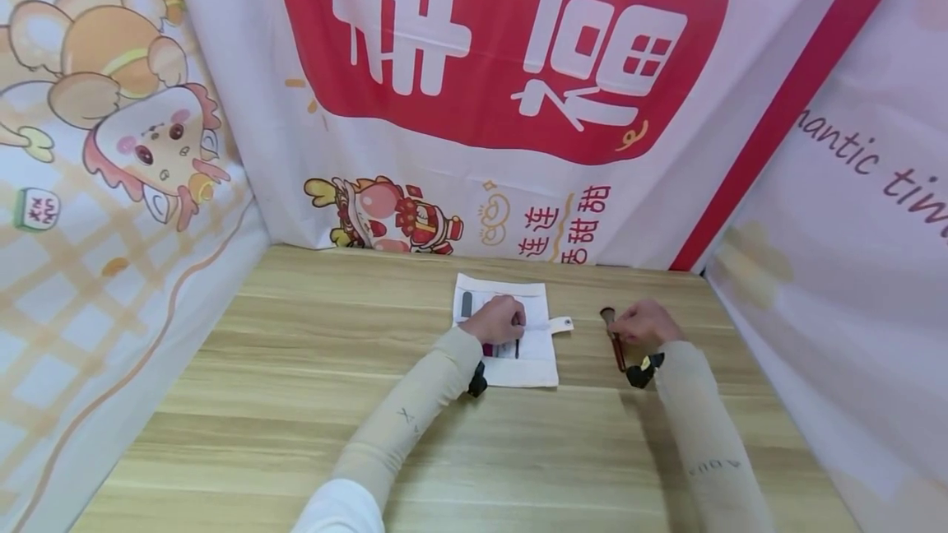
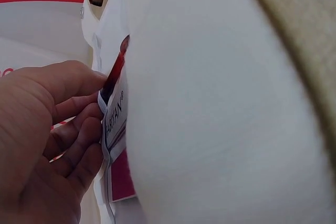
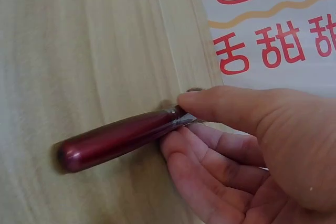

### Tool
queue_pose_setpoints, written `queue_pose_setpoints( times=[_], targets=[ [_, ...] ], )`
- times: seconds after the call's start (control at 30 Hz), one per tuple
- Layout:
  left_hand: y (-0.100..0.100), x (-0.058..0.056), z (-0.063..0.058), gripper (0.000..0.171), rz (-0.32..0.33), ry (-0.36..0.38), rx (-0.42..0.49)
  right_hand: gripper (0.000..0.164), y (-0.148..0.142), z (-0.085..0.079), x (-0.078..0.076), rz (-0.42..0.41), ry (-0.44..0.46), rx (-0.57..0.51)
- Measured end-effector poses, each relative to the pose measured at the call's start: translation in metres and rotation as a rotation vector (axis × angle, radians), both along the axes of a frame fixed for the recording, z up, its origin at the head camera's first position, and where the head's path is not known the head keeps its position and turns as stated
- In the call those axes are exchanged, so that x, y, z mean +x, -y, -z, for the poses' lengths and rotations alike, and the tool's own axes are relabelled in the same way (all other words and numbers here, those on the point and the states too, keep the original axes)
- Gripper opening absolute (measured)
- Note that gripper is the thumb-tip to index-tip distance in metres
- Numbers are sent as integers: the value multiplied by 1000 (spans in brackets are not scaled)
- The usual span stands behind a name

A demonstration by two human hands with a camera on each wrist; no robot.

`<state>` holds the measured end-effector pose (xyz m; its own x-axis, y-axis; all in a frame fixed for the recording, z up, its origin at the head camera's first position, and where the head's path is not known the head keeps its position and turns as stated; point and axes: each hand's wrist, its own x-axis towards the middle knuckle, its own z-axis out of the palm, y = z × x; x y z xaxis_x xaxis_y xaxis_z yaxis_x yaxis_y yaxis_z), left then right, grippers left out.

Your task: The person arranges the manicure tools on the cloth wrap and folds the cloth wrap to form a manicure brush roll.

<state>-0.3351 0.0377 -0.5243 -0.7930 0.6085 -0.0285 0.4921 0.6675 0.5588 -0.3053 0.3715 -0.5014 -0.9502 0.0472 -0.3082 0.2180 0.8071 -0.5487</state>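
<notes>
A white fabric brush pouch lies unfolded on the table, its snap strap pointing right. Over the pouch, my left hand pinches the edge of an inner pocket with thumb and fingers. The thumb touches a slim red-handled brush that stands partly in that pocket. Lettering and a dark magenta card show inside the pouch. To the right, my right hand pinches a makeup brush near its metal collar. In the head view its dark bristles point away from me and its glossy dark red handle points towards me.
The wood-grain table extends around the pouch. Printed fabric walls stand at the left, the back and the right. A strap with a metal snap sticks out from the pouch towards the right hand.
</notes>
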Motion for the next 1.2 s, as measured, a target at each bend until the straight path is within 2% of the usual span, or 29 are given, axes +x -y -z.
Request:
queue_pose_setpoints(
  times=[0.13,0.2,0.4,0.6,0.73,0.9,1.07,1.2],
  targets=[
    [2,1,0,5,-7,9,-7,24,5,-2,-8,3,53,5],
    [3,0,1,5,-10,7,-10,27,9,-5,-11,-11,51,14],
    [3,-2,2,5,9,-21,7,32,24,-25,-20,-17,-17,-27],
    [3,-2,-3,6,33,-40,18,28,47,-44,-28,-31,-80,-55],
    [2,-3,-5,8,34,-45,10,24,69,-51,-34,-53,-139,-86],
    [1,-4,-4,10,27,-42,14,17,97,-46,-44,-43,-252,-151],
    [0,-5,-1,11,36,-34,44,16,120,-31,-54,7,-408,-151],
    [-1,-5,0,12,53,-52,61,14,137,-18,-57,59,-483,-193]
  ],
)
